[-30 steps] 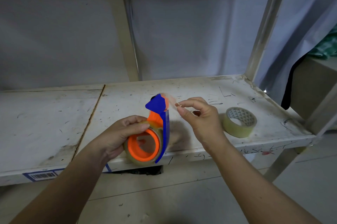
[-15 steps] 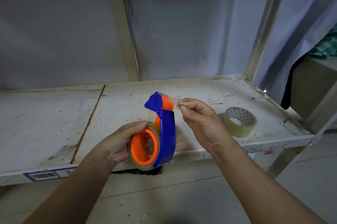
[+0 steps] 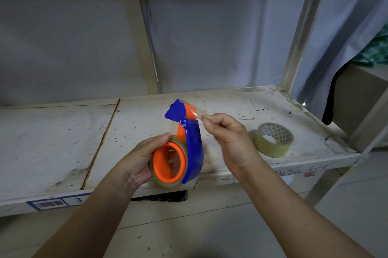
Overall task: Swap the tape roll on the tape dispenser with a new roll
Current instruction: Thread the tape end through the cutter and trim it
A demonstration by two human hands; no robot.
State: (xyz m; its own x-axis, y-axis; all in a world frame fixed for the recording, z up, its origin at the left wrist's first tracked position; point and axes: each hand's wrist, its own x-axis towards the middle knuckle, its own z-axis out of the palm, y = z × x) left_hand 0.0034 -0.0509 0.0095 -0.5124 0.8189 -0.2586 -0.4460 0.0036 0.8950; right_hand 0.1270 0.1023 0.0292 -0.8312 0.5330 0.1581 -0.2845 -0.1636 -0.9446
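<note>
Centrally, above the front edge of the tabletop (image 3: 63, 142), a tape dispenser (image 3: 194, 146) is held upright. It is made of a curved blue outer band, an orange hub with open slots and a blue pointed tip at the top. A roll of clear tape (image 3: 165, 181) is seated around the orange hub. The left hand (image 3: 138, 159) is wrapped around the roll and hub from the left side, thumb on top. The free end of the clear tape (image 3: 197, 113) is pinched between the thumb and forefinger of the right hand (image 3: 228, 138), just beside the dispenser's tip. A second tape roll (image 3: 274, 139), clear with a triangle-patterned core, is laid flat on the tabletop, right of the right hand. A blue-bordered barcode label (image 3: 50, 203) is stuck on the tabletop's front edge, with the digit "3" beside it.
</note>
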